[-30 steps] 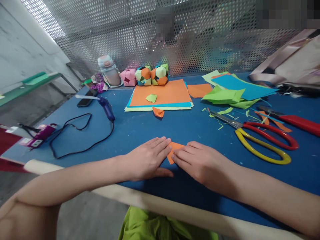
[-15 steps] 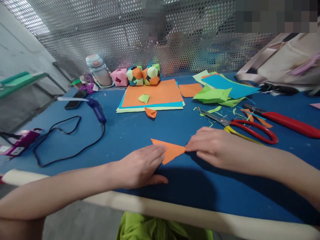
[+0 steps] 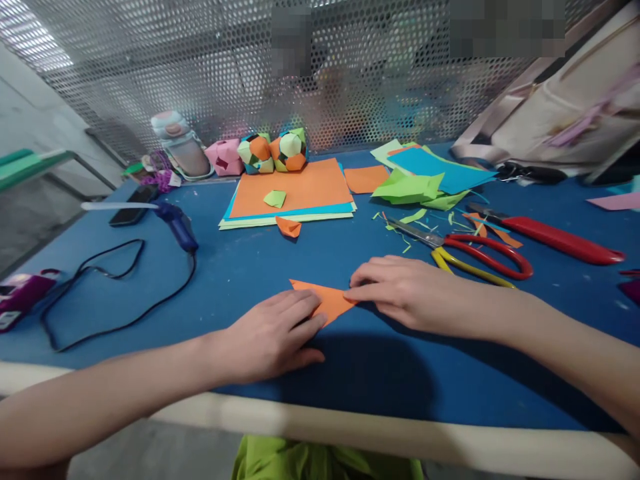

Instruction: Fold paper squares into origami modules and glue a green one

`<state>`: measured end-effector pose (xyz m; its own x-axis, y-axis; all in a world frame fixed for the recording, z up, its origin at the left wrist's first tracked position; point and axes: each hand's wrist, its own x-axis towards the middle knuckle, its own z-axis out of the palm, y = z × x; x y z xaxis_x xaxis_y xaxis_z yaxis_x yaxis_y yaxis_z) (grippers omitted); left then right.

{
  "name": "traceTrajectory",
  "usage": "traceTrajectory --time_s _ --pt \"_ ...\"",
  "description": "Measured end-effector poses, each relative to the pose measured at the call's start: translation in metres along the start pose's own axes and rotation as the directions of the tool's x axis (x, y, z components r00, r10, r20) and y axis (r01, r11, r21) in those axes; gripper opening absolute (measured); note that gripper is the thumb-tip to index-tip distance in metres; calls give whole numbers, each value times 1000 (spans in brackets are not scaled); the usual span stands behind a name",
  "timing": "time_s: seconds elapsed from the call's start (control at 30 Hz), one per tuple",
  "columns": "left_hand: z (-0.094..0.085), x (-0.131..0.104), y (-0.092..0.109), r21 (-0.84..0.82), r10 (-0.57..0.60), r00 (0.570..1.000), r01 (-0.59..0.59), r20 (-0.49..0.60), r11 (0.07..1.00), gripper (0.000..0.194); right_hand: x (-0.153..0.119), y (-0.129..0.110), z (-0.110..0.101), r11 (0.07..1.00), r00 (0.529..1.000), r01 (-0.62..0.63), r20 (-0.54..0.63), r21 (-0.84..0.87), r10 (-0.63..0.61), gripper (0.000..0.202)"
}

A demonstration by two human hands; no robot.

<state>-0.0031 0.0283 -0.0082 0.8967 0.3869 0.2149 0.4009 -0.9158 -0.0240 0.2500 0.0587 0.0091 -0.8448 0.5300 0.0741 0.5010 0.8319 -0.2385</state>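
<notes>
A folded orange triangle of paper (image 3: 332,304) lies on the blue table in front of me. Across its left part my left hand (image 3: 277,333) rests flat, fingers stretched over the paper and thumb apart on the table. From the other side, my right hand (image 3: 400,292) touches the triangle's right corner with an outstretched index finger. The other right fingers are loosely bent, partly hidden beneath the hand. Beyond the hands lies a small folded orange piece (image 3: 289,227).
Behind are stacked coloured sheets (image 3: 300,190), a small green folded piece (image 3: 275,198) and paper balls (image 3: 289,151). Scissors (image 3: 475,250), red-handled pliers (image 3: 560,239) and paper scraps lie right. A blue glue gun (image 3: 176,225) with a looping cord lies left, near a bottle (image 3: 183,147).
My right fingers have gone from the triangle's corner tip to its upper face, index finger extended. My left hand stays on the paper. The whole view has shifted slightly right.
</notes>
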Motion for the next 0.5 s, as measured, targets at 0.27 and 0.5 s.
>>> traceTrajectory --time_s 0.27,0.5 --pt "0 1 1 -26 4 1000 -5 -11 1000 39 -8 9 -12 1000 999 6 38 -12 -5 30" --pt "0 4 2 -56 -17 1000 18 26 998 44 9 -24 18 993 991 55 -123 100 -42 68"
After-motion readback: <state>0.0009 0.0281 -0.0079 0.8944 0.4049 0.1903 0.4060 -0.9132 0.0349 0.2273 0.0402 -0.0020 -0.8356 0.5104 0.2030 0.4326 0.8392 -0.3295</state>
